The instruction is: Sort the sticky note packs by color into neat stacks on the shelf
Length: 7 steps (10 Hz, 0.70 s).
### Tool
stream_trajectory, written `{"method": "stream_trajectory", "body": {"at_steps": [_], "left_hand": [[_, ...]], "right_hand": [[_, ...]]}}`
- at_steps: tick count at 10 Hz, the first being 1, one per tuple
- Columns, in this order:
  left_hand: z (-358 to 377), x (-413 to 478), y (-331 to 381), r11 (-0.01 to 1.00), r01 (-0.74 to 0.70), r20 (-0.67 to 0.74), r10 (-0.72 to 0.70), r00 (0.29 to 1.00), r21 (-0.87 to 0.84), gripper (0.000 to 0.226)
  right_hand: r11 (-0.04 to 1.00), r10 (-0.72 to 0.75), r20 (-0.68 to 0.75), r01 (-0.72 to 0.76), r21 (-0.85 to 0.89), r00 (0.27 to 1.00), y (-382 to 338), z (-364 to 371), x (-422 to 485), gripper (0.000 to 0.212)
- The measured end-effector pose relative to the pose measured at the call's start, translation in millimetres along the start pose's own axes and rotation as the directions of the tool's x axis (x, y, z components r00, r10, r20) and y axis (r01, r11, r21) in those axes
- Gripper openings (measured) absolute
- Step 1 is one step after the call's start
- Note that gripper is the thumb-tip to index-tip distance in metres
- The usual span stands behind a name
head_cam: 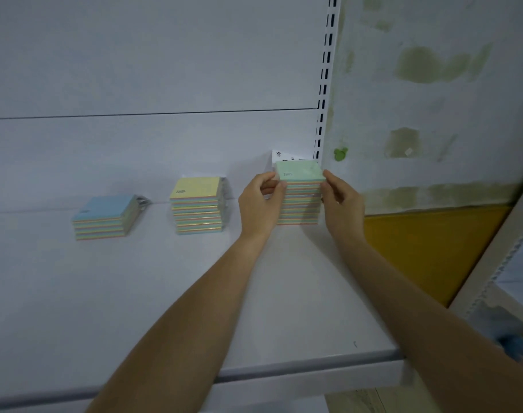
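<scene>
Our left hand and right hand pinch the green-topped stack at centre; fingers partly hide its sides; shelf open leftward.

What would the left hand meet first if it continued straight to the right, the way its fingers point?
The left hand already touches the green-topped stack of sticky note packs; beyond it is probably the right hand.

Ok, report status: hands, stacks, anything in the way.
Left hand and right hand grip the green-topped stack from both sides. Yellow-topped stack and blue-topped stack stand apart. Shelf unobstructed.
</scene>
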State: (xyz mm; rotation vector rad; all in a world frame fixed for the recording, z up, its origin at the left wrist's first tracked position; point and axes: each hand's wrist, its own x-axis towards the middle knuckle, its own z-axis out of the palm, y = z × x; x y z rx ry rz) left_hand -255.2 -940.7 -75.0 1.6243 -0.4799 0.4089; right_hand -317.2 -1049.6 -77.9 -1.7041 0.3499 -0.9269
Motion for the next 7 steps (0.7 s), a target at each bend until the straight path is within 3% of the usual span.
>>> {"method": "stream_trajectory", "body": {"at_steps": [5,7], "left_hand": [[-4,3,-2,0.998,0.053,0.069,-0.054,0.996,0.018,0.029],[-18,-4,17,0.984,-0.086,0.054,0.078,0.995,0.158,0.032]], "right_hand": [[0.99,-0.057,0.054,0.064,-0.125,0.997,5,0,0,0.042],[0.95,-0.174,0.027,0.175,-0.259,0.984,-8,-7,-9,0.044]]}}
